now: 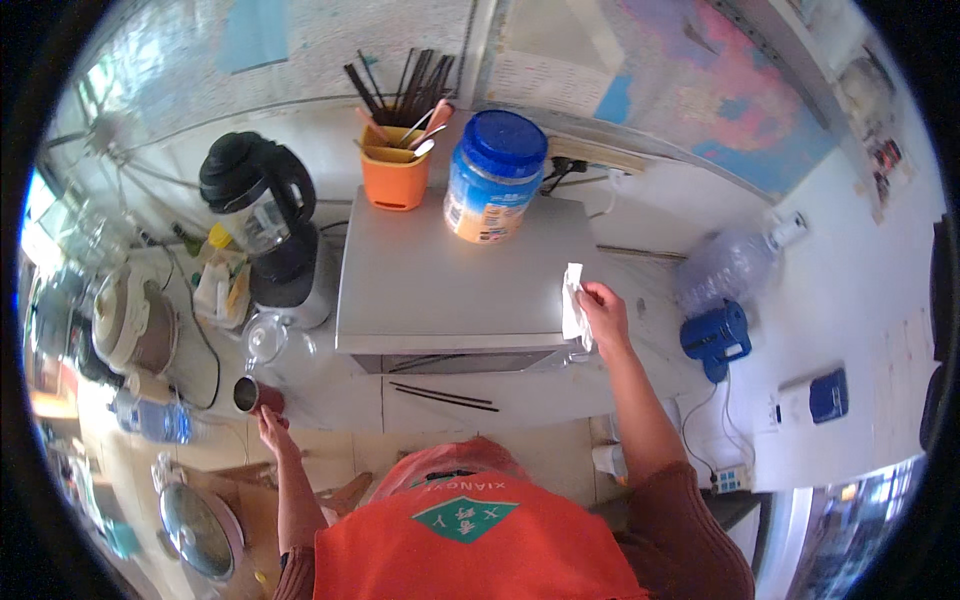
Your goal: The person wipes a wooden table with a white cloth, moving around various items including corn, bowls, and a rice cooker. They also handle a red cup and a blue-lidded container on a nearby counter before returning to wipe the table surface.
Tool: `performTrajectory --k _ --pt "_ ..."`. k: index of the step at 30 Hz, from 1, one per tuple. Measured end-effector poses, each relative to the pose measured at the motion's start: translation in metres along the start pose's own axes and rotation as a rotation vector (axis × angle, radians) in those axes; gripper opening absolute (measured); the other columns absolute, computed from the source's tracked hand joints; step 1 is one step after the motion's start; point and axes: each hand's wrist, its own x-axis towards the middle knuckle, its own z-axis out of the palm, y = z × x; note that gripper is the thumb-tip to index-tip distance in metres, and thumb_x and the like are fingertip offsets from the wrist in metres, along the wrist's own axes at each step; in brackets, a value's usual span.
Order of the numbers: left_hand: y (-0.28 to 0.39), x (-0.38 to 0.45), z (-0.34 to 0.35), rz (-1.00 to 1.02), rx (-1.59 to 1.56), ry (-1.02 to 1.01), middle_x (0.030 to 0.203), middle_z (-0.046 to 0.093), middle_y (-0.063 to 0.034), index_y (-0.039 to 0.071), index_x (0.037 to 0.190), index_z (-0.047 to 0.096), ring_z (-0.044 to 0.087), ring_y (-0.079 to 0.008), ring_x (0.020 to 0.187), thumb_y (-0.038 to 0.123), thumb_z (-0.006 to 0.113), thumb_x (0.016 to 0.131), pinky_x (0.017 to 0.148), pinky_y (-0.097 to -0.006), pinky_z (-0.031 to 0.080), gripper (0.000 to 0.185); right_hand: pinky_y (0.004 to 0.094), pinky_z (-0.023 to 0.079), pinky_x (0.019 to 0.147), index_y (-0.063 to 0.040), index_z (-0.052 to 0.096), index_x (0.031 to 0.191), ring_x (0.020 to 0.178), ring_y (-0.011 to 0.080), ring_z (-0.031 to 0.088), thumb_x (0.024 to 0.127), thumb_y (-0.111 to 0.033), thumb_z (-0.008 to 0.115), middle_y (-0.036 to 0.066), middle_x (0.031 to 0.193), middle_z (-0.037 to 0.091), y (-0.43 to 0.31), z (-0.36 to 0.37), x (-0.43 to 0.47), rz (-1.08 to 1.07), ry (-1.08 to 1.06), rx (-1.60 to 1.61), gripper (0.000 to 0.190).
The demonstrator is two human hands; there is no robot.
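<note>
My left hand [274, 429] grips a dark red cup [259, 397] near the counter's front edge, its mouth tilted to the left. Beside it stands a clear glass pitcher [289, 352]. With my right hand [604, 311] I pinch a white cloth or tissue [574, 304] at the right edge of a grey metal appliance [457, 277]. On top of the appliance are a jar with a blue lid [496, 180] and an orange utensil holder [394, 176] with chopsticks and spoons. A pair of dark chopsticks [444, 397] lies on the counter before the appliance.
A black-lidded blender [259, 217] and a rice cooker [135, 322] stand to the left. On the right are a blue electric kettle [714, 332], a large clear plastic bottle [727, 270] and a power strip [731, 478] with cords. A glass lid [196, 531] is at the lower left.
</note>
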Motion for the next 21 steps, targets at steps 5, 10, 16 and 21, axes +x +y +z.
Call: performTrajectory --k 5,10,16,21 --pt "-0.013 0.038 -0.018 0.04 0.047 -0.13 0.082 0.056 0.0007 0.007 0.11 0.058 0.054 -0.0101 0.068 0.044 0.06 0.097 0.06 -0.0237 0.047 0.039 0.0373 0.052 0.073 -0.01 0.069 0.106 0.086 0.0242 0.066 0.087 -0.008 0.067 0.009 0.09 0.065 0.004 -0.016 0.019 -0.46 0.338 -0.809 0.02" --pt "-0.005 0.008 -0.052 -0.006 0.15 0.041 0.094 0.056 -0.0047 0.004 0.118 0.052 0.055 -0.0135 0.069 0.047 0.059 0.097 0.059 -0.0254 0.048 0.049 0.0468 0.052 0.073 -0.012 0.067 0.111 0.087 0.036 0.063 0.089 -0.004 0.058 0.014 0.101 0.06 -0.009 0.027 0.004 -0.336 0.31 -0.832 0.025" --pt "0.033 -0.101 -0.022 -0.012 0.104 0.073 0.099 0.053 -0.0058 0.003 0.12 0.05 0.054 -0.0142 0.08 0.03 0.054 0.1 0.062 -0.0273 0.048 0.034 0.0475 0.051 0.071 -0.012 0.066 0.111 0.085 0.0357 0.062 0.082 0.001 0.06 0.012 0.097 0.057 -0.047 0.087 -0.043 -0.604 -0.108 -0.566 0.033" --pt "0.161 -0.183 0.157 0.408 0.041 -0.498 0.102 0.06 -0.0046 0.001 0.113 0.058 0.056 -0.0135 0.091 0.012 0.061 0.094 0.081 -0.0296 0.049 0.023 0.0473 0.052 0.074 -0.011 0.068 0.105 0.086 0.0366 0.063 0.086 -0.004 0.058 0.015 0.092 0.058 -0.036 0.052 0.048 -0.445 -0.037 -0.587 0.023"
